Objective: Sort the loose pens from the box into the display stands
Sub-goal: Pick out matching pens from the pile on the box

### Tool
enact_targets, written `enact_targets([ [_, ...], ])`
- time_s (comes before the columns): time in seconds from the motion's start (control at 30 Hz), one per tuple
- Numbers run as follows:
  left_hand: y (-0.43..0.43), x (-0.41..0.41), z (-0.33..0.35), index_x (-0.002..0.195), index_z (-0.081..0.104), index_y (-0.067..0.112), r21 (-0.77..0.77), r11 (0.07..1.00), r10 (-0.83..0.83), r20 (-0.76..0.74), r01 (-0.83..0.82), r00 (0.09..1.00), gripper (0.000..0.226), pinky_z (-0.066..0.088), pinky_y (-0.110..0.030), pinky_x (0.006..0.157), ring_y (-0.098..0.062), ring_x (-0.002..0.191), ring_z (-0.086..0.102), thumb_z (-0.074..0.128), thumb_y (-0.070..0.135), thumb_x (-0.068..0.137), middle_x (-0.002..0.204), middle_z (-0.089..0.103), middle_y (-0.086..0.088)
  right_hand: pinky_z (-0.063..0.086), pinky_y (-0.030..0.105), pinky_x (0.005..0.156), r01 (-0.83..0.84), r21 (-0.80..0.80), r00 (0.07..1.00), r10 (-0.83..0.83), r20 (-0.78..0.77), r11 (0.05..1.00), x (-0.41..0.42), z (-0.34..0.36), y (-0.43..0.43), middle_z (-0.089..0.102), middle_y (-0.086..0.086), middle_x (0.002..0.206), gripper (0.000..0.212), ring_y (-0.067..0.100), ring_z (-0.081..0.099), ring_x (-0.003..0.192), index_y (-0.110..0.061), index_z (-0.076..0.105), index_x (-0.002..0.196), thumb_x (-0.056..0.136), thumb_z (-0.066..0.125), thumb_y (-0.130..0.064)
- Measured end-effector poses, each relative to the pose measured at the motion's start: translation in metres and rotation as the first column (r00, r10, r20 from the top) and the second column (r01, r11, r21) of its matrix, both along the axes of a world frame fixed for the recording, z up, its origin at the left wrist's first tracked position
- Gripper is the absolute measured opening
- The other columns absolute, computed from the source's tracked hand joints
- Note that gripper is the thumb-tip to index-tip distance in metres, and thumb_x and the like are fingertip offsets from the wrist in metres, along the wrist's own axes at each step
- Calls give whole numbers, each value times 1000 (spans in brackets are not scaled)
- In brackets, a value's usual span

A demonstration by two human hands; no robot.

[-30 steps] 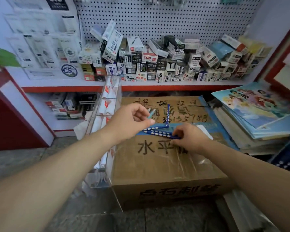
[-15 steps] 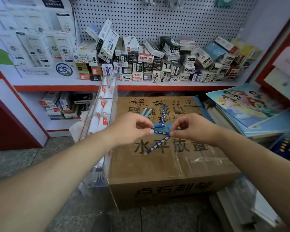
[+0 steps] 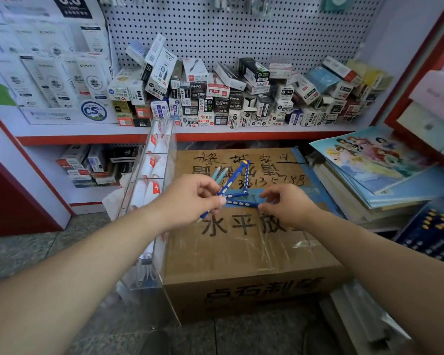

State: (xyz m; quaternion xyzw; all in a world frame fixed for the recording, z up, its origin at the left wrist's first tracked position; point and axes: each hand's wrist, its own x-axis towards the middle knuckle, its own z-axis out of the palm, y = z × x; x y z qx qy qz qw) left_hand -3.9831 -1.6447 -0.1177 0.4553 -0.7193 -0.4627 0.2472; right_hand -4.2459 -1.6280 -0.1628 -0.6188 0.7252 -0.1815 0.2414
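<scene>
Left hand (image 3: pixel 190 198) grasps a loose fan of pens: dotted blue pens (image 3: pixel 244 175) splayed upward, two pale blue pens (image 3: pixel 219 172) behind them. The fan is uneven, probably gathered as picked and not yet aligned.

Right hand (image 3: pixel 286 204) pinches the end of one more dotted pen (image 3: pixel 241 202), held level just above a flat blue box (image 3: pixel 256 194) on the cardboard carton (image 3: pixel 241 252), which serves as the surface.

Judgement: right feeds, left collects, so one trip fills a slot. The clear display stand (image 3: pixel 155 172) stands just beside the carton, on the left hand's side.
</scene>
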Motion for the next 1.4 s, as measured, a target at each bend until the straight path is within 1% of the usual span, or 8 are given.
enact_targets([
  [0.17,-6,4,-7,98,72,15,13,999,43,-41,-42,998,11,63,-41,73,-29,79,74,77,21,90,83,76,-8,48,24,73,65,21,997,-64,-37,998,-1,-14,-11,64,-4,104,27,12,61,91,-27,71,115,89,77,-34],
  [0.4,-3,3,-6,95,71,16,-11,999,31,-9,-31,999,10,61,-38,70,-25,78,75,78,20,90,80,77,-5,54,30,77,-12,74,995,19,-93,997,-9,-18,-6,68,-7,94,7,11,63,91,-28,69,92,91,75,-32],
  [0.63,1,0,-3,97,72,14,-34,999,15,33,-14,999,9,60,-30,67,-16,76,74,76,19,91,82,77,-4,53,23,68,37,-92,978,-17,206,995,-7,13,17,71,1,88,7,14,67,82,-15,68,90,93,71,-21],
  [0.93,9,-13,0,96,71,18,27,1000,-17,52,16,998,2,47,-20,62,-4,66,68,72,18,94,84,79,0,59,30,67,129,-193,676,56,735,973,29,57,26,76,13,86,15,19,69,71,-5,63,89,100,63,-15],
  [1.17,12,-17,-5,111,69,9,165,985,-48,-4,48,999,19,58,-53,85,-39,94,74,72,8,93,93,78,-14,59,28,65,94,-129,499,66,864,987,47,58,14,72,10,77,13,18,70,67,-1,62,96,96,67,-13],
  [1.27,8,-12,-6,113,69,5,152,988,-12,8,10,1000,21,62,-34,67,-25,80,76,71,5,93,91,78,-15,57,26,62,67,-131,671,52,739,989,41,47,5,74,8,82,19,17,70,69,-4,64,103,91,75,-13],
  [1.33,7,-11,-7,110,69,4,140,990,25,4,-25,1000,17,57,-23,58,-19,75,74,71,4,93,89,78,-15,54,19,62,-4,-149,932,58,357,989,33,30,0,73,1,92,21,13,69,76,-12,68,109,90,77,-19],
  [1.4,5,-10,-9,109,69,5,150,987,57,-18,-54,998,16,61,-30,63,-26,79,76,70,3,93,89,77,-15,53,20,71,-76,-82,997,78,13,994,25,13,-4,68,-6,105,24,8,65,87,-24,68,116,93,73,-27],
])
